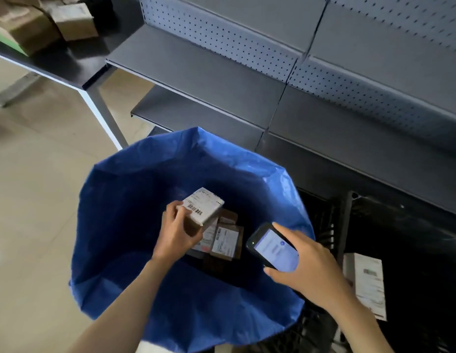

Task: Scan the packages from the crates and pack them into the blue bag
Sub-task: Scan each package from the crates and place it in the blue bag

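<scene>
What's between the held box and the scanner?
Nothing at hand height. In the head view, the gap between box and scanner shows only labelled packages lying lower down in the blue bag.

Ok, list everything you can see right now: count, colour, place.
bag: 1, blue, open on the floor, centre
held package: 1, brown with white label, over the bag
bagged packages: several, brown with white labels, bag bottom
scanner: 1, black, screen lit, over the bag's right side
crate: at least 1, black, right of the bag
crate package: 1, white label, in the crate
shelves: several tiers, grey, behind the bag
table: 1, dark top, upper left
boxes: several, brown, on the table
left hand: grips the held package
right hand: holds the scanner
</scene>
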